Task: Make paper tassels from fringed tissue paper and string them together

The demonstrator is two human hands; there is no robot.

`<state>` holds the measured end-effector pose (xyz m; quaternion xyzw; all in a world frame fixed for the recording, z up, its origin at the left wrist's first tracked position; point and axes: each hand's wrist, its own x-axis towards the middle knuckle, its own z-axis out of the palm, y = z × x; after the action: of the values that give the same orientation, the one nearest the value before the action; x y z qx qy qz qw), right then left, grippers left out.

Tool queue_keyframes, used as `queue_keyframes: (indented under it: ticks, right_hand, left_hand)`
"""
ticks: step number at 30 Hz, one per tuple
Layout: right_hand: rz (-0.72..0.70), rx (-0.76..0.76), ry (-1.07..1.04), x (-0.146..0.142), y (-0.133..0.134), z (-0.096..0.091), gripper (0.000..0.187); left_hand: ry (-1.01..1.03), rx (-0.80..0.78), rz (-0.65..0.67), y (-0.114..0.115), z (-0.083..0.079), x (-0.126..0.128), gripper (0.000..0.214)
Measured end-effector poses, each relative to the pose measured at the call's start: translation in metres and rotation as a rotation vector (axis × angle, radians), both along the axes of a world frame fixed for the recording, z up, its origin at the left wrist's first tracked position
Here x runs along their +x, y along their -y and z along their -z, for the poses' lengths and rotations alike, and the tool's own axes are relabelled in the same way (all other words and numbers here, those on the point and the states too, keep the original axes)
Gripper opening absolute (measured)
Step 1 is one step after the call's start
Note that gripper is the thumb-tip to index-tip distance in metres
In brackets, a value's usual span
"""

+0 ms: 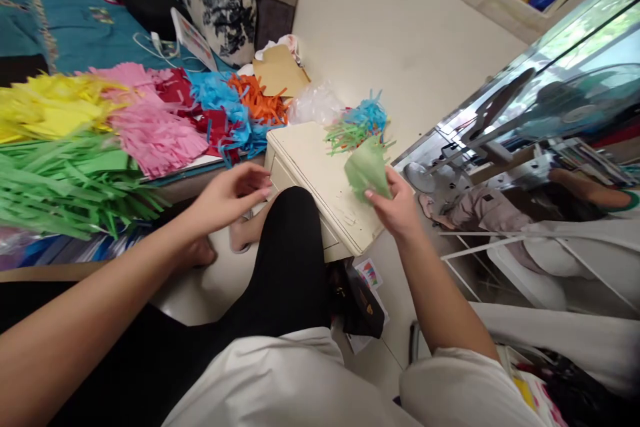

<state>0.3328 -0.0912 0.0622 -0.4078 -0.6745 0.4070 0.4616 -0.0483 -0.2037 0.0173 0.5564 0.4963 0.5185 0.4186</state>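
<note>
My right hand (397,208) pinches a green tissue paper sheet (367,170) between thumb and fingers, above the top of a cream-coloured cabinet (320,167). Just behind the sheet, at the cabinet's far end, rests a bundle of blue, green and red fringed paper tassels (357,120). My left hand (233,193) hovers in the air left of the cabinet, thumb and fingers apart and nothing in it. Nearest to it on the left lie pink fringed tassels (157,137), with green tassels (75,180) and yellow tassels (55,107) farther out.
Dark red, blue and orange tassels (260,100) lie beyond the pink ones. Behind are a clear plastic bag (317,103), a brown envelope (280,70) and a patterned cushion (220,7). A black bag (357,307) stands below the cabinet. Mirror panels (500,120) line the right side.
</note>
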Motion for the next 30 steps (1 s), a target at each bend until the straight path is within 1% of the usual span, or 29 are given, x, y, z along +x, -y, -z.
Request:
queue_keyframes:
  ticks: [1, 3, 4, 6, 7, 9, 10, 12, 13, 14, 15, 16, 17, 18, 19, 20, 21, 22, 23, 24, 25, 26, 28, 29, 30]
  right_hand:
    - [-0.066, -0.029, 0.072, -0.016, 0.021, -0.002, 0.07]
    - [-0.202, -0.114, 0.141, -0.042, 0.057, -0.003, 0.057]
    - [-0.244, -0.153, 0.144, -0.051, 0.07, -0.002, 0.048]
    - [-0.265, -0.218, 0.128, -0.061, 0.088, 0.0, 0.034]
    - [-0.257, -0.246, 0.107, -0.062, 0.092, 0.002, 0.034]
    - [-0.271, -0.322, 0.028, -0.058, 0.094, 0.005, 0.041]
    - [-0.311, -0.369, -0.022, -0.053, 0.092, 0.007, 0.047]
    - [-0.433, -0.434, -0.095, -0.039, 0.083, 0.008, 0.061]
    - [-0.472, -0.428, -0.096, -0.032, 0.077, 0.008, 0.066]
    - [-0.464, -0.384, -0.068, -0.025, 0.071, 0.007, 0.069]
    - [-0.399, -0.3, -0.026, -0.019, 0.065, 0.006, 0.07]
    - [-0.291, -0.195, 0.013, -0.014, 0.061, 0.004, 0.067]
    - [-0.175, -0.09, 0.036, -0.01, 0.058, 0.002, 0.062]
    - [-0.092, -0.008, 0.037, -0.009, 0.058, -0.001, 0.058]
    - [-0.074, 0.034, 0.025, -0.009, 0.061, -0.005, 0.057]
    - [-0.127, 0.034, 0.009, -0.011, 0.065, -0.008, 0.063]
    - [-0.227, -0.002, 0.001, -0.014, 0.071, -0.012, 0.072]
    - [-0.341, -0.059, 0.011, -0.017, 0.077, -0.016, 0.082]
    - [-0.438, -0.119, 0.034, -0.021, 0.083, -0.019, 0.089]
    - [-0.498, -0.175, 0.059, -0.024, 0.087, -0.022, 0.092]
    - [-0.517, -0.227, 0.079, -0.027, 0.09, -0.024, 0.09]
    - [-0.506, -0.277, 0.094, -0.029, 0.09, -0.025, 0.082]
    - [-0.432, -0.375, 0.111, -0.029, 0.087, -0.023, 0.061]
    - [-0.382, -0.414, 0.11, -0.028, 0.084, -0.021, 0.055]
    - [-0.331, -0.441, 0.1, -0.026, 0.081, -0.019, 0.054]
  left_hand:
    - [-0.003, 0.066, 0.057, -0.004, -0.002, 0.012, 0.066]
    - [-0.03, 0.164, 0.177, -0.008, -0.007, 0.035, 0.073]
    - [-0.046, 0.196, 0.218, -0.008, -0.009, 0.044, 0.07]
    - [-0.061, 0.24, 0.252, -0.008, -0.013, 0.058, 0.054]
    - [-0.059, 0.248, 0.244, -0.008, -0.014, 0.062, 0.047]
    - [-0.017, 0.214, 0.245, -0.007, -0.018, 0.062, 0.045]
    - [0.021, 0.169, 0.281, -0.008, -0.021, 0.06, 0.046]
    - [0.126, 0.034, 0.428, -0.009, -0.029, 0.052, 0.047]
    - [0.186, -0.037, 0.514, -0.009, -0.035, 0.048, 0.047]
    - [0.241, -0.1, 0.593, -0.01, -0.042, 0.045, 0.047]
    - [0.281, -0.159, 0.663, -0.011, -0.049, 0.043, 0.047]
    - [0.298, -0.215, 0.738, -0.012, -0.057, 0.043, 0.045]
    - [0.287, -0.266, 0.827, -0.013, -0.065, 0.045, 0.041]
    - [0.251, -0.303, 0.925, -0.014, -0.072, 0.049, 0.036]
    - [0.19, -0.323, 1.018, -0.015, -0.079, 0.055, 0.03]
    - [0.111, -0.321, 1.089, -0.016, -0.085, 0.062, 0.024]
    - [0.032, -0.293, 1.123, -0.017, -0.09, 0.07, 0.019]
    - [-0.039, -0.248, 1.117, -0.018, -0.094, 0.077, 0.015]
    - [-0.097, -0.198, 1.08, -0.019, -0.096, 0.083, 0.013]
    - [-0.142, -0.159, 1.027, -0.02, -0.098, 0.087, 0.012]
    - [-0.17, -0.135, 0.971, -0.021, -0.098, 0.09, 0.013]
    - [-0.179, -0.132, 0.918, -0.023, -0.097, 0.092, 0.015]
    - [-0.135, -0.191, 0.841, -0.027, -0.091, 0.092, 0.022]
    - [-0.076, -0.236, 0.815, -0.029, -0.086, 0.093, 0.028]
    - [0.003, -0.283, 0.802, -0.031, -0.08, 0.094, 0.036]
